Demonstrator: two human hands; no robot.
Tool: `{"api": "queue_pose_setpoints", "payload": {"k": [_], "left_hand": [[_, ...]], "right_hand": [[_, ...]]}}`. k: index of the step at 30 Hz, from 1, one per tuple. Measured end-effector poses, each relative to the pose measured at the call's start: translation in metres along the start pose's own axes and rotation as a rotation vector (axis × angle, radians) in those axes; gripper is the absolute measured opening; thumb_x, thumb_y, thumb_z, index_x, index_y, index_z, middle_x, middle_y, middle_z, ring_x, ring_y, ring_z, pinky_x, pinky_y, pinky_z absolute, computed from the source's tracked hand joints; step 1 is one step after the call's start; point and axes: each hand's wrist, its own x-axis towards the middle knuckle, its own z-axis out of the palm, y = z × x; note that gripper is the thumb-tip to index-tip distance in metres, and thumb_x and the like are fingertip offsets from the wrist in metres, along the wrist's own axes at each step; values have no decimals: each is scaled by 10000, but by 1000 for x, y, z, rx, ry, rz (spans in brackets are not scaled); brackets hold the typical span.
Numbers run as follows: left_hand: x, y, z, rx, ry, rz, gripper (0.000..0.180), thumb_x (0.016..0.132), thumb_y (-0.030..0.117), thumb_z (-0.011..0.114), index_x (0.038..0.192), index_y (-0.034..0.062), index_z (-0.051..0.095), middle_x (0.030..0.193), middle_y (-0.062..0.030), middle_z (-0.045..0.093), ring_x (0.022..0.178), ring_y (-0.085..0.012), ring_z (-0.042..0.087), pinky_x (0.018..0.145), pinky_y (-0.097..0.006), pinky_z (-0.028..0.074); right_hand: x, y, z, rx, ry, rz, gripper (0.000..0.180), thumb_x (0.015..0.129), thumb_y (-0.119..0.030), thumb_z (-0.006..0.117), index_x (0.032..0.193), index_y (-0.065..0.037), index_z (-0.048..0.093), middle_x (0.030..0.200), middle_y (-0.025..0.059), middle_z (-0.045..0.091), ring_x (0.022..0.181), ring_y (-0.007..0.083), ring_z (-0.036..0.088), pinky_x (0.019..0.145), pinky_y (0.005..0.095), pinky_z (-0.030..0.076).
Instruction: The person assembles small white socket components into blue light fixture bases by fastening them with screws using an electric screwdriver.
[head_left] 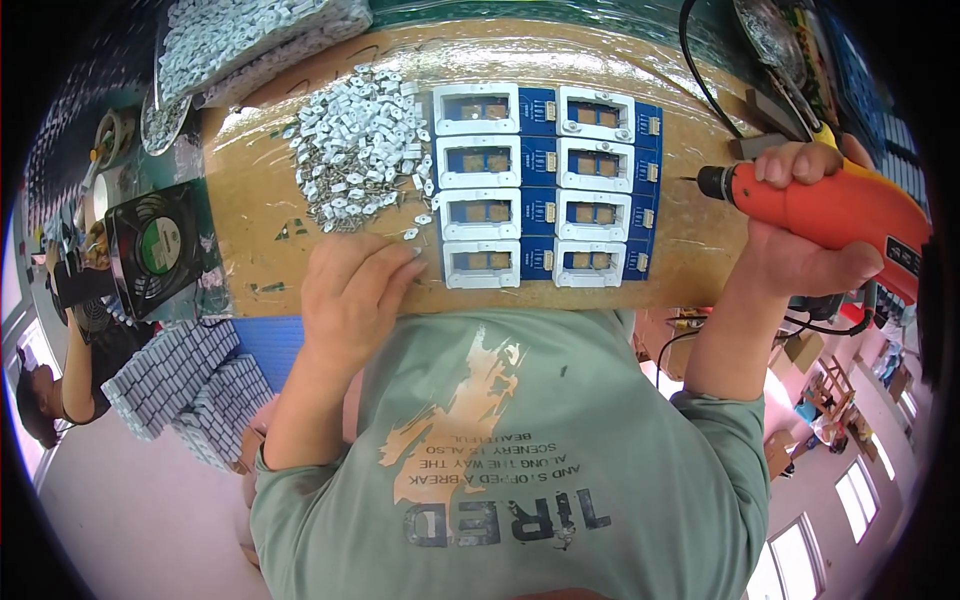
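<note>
"While the right hand [797,257] is clenched around the orange power driver [790,206] at 3 o'clock from the blue board panel [537,127], how far along is the work?"

"Eight white frames [478,181] sit on the panel in two columns; frame placement can be judged complete. On the frame at 1 o'clock, small round pieces [573,127] show at the near corners. None can be made out clearly on the other seven. Fastening is therefore judged to be at an early stage."

"What stock remains?"

"A large pile of white clips [375,130] lies between 9 and 10 o'clock, with loose screws [362,207] mixed in along its near side. Judging by quantity, ample stock is left."

"Specify the left hand and the driver bit."

"Left hand [350,285]: at 8 o'clock, just beside the pile, fingers curled together. Whether anything is pinched there cannot be determined. Driver bit [688,179]: directed toward 9 o'clock, apart from the panel."
</note>
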Motion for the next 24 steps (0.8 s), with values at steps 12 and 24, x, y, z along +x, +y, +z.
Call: {"api": "queue_pose_setpoints", "payload": {"k": [12, 24], "left_hand": [[1, 6, -4, 13, -81, -38, 183, 747, 23, 762, 915, 48, 694, 899, -81, 655, 791, -280, 607, 696, -370, 486], [81, 55, 35, -157, -52, 159, 197, 708, 35, 743, 891, 66, 676, 952, -74, 612, 871, -278, 600, 755, -376, 488]], "right_hand": [[-2, -4, 16, -170, 124, 38, 1088, 743, -806, 631, 1371, 50, 390, 956, 131, 597, 809, 265, 601, 732, 402, 520], [0, -16, 22, 104, -187, -16, 1053, 756, -781, 647, 1416, -1, 389, 1000, 106, 577, 842, 255, 583, 754, 399, 488]]}}
